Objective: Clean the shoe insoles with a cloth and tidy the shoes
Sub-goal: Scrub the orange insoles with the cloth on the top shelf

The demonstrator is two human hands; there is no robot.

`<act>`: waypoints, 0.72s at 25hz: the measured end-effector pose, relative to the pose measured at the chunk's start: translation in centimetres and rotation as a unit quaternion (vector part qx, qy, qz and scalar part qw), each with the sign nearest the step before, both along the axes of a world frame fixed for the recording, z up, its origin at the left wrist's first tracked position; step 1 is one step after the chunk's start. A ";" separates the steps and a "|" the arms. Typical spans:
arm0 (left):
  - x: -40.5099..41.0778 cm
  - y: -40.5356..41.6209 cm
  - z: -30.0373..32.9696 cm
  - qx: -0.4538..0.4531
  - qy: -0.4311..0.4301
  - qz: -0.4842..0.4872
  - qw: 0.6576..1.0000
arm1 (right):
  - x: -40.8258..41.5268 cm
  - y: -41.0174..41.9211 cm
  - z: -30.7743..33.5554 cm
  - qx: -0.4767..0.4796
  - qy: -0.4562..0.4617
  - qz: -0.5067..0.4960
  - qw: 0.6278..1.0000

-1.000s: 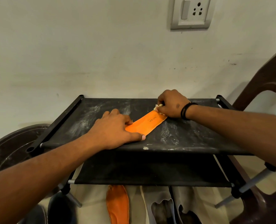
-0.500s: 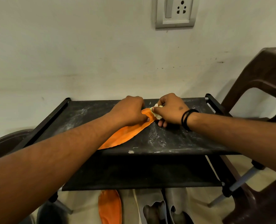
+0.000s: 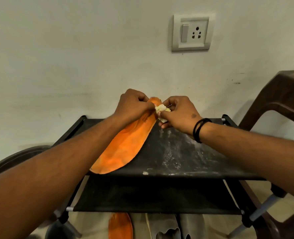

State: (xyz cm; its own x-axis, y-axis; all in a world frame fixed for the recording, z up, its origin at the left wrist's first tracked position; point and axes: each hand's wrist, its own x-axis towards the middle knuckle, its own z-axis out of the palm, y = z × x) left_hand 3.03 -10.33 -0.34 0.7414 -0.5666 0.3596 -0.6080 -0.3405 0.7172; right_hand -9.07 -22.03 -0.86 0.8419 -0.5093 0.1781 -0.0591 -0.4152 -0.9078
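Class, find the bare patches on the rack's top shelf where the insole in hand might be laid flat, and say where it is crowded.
Free: the dusty right part of the top shelf, between the orange insole and the right rail. The left strip lies hidden under the left forearm. Crowded: the back middle, where the left hand grips the insole's end and the right hand pinches the cloth against it.

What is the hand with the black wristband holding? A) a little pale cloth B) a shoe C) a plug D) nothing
A: the right hand, with the wristband, pinches a small pale cloth against the far end of the orange insole.
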 end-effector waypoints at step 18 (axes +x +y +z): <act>-3.9 9.7 0.0 0.077 0.305 0.025 0.949 | -0.3 0.1 -1.4 -0.237 -0.011 0.001 0.971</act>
